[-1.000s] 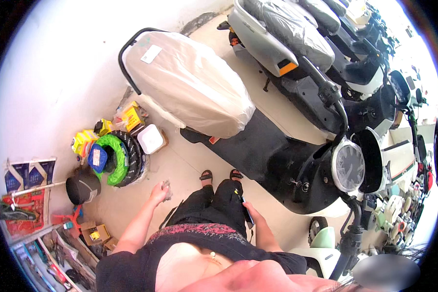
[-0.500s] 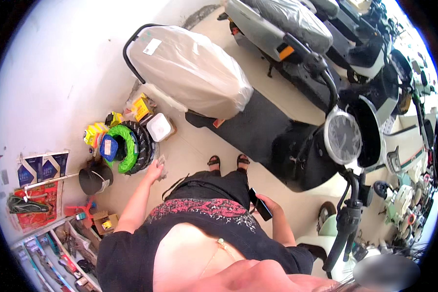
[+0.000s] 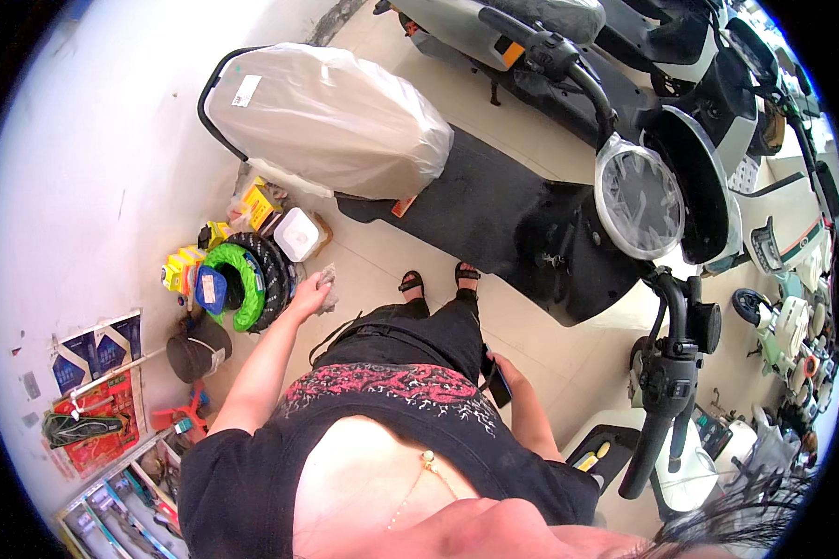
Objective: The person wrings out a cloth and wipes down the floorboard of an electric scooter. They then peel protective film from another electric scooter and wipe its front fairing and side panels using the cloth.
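Observation:
My left hand (image 3: 309,293) is closed on a crumpled greyish cloth (image 3: 326,287), held out to my left above the floor. Beside it are a wrapped black tyre (image 3: 272,279) and a green-wrapped one (image 3: 249,291). At my right hip, my right hand (image 3: 508,371) grips a dark smartphone (image 3: 500,388), seen nearly edge-on. In front of me stands an electric scooter, its seat (image 3: 336,116) under clear plastic film and its round headlight (image 3: 639,198) also film-covered. Neither hand touches the scooter.
A dark bucket (image 3: 196,349) stands by the left wall, with a tool shelf (image 3: 130,498) below it. Yellow boxes (image 3: 182,268) and a white square container (image 3: 298,233) surround the tyres. The scooter's handlebar (image 3: 667,401) reaches close on my right. More scooters (image 3: 531,65) fill the far side.
My view has shifted, so the scooter sits further left and higher. My left hand with the cloth has moved slightly away from the tyres. The phone has turned more edge-on.

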Motion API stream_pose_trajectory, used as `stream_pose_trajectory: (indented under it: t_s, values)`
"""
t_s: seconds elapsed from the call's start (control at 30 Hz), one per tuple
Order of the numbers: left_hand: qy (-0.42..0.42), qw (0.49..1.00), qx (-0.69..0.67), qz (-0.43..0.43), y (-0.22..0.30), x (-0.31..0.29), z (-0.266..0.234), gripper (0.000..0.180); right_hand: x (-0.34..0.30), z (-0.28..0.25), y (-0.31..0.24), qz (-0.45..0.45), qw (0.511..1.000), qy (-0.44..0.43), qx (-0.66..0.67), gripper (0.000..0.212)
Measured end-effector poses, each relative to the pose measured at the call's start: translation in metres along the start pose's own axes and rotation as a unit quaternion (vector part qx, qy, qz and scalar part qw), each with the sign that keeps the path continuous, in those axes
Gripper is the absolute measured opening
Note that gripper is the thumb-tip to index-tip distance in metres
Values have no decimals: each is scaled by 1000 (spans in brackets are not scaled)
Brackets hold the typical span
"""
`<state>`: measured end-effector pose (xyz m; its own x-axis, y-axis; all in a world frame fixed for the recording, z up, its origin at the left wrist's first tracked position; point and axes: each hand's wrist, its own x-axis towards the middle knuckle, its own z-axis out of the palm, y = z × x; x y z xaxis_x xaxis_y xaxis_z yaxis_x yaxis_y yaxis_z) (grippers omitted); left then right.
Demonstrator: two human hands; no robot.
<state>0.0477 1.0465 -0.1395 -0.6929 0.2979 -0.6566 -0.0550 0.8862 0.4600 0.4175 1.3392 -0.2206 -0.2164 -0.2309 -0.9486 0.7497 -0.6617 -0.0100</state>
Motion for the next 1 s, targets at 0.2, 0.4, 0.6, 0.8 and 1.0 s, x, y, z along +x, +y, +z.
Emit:
stream_pose_trajectory:
  t_s: [0.2, 0.4, 0.6, 0.8, 1.0]
  values:
    - [-37, 999, 10, -9, 6, -2, -2, 31, -5, -1, -23, -6, 997, -3, -72, 42]
    - [-4, 999, 42, 18, -3, 2, -8, 30, 26, 8, -32, 70, 992, 8, -100, 50]
    - [-9, 999, 35, 7, 11, 5, 4, 29, 85, -25, -11, 102, 982, 77, -136, 66]
    - [-33, 999, 1, -5, 16, -13, 6, 28, 58, 22, -63, 30, 988, 115, -99, 71]
    - [-27, 999, -40, 3, -3, 9, 26, 28, 67, 18, -105, -191, 836, 298, -420, 53]
